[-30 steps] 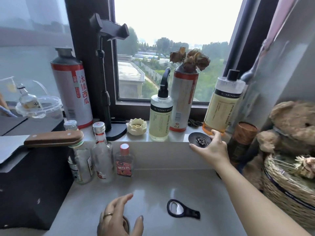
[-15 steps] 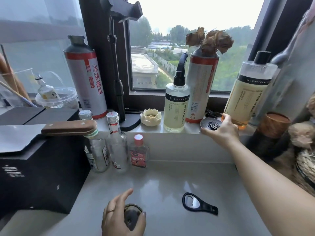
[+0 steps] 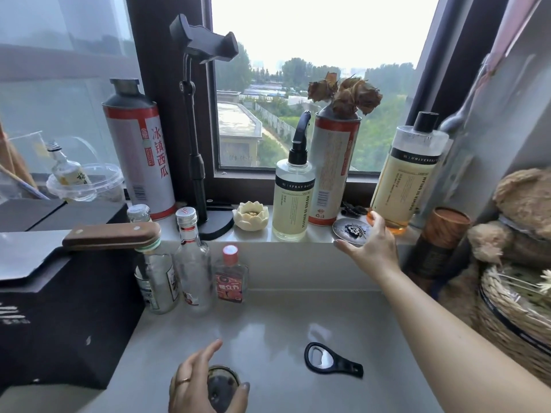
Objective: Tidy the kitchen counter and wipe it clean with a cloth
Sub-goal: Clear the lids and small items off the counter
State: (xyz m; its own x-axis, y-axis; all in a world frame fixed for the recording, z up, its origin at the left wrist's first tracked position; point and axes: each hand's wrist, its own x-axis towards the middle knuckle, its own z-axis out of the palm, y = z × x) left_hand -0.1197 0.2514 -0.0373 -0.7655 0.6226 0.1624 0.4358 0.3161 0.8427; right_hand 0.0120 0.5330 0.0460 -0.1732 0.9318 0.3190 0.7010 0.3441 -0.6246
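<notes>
Right hand (image 3: 369,248) has its thumb and fingers around the little dark dish (image 3: 350,231) on the windowsill's (image 3: 265,236) front edge, toward the right. Left hand (image 3: 196,383) grips a round tin (image 3: 222,386) at the counter's (image 3: 268,323) near edge. A bottle opener (image 3: 331,360) lies nearby.

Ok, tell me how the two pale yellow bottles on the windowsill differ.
The spray bottle has a tall black trigger head; the big bottle has a short black cap. The spray bottle is slimmer; the big bottle is wider. The spray bottle stands left of the flower can; the big bottle stands right of it. Both stand upright, hold pale yellow liquid and carry a black label band.
</notes>
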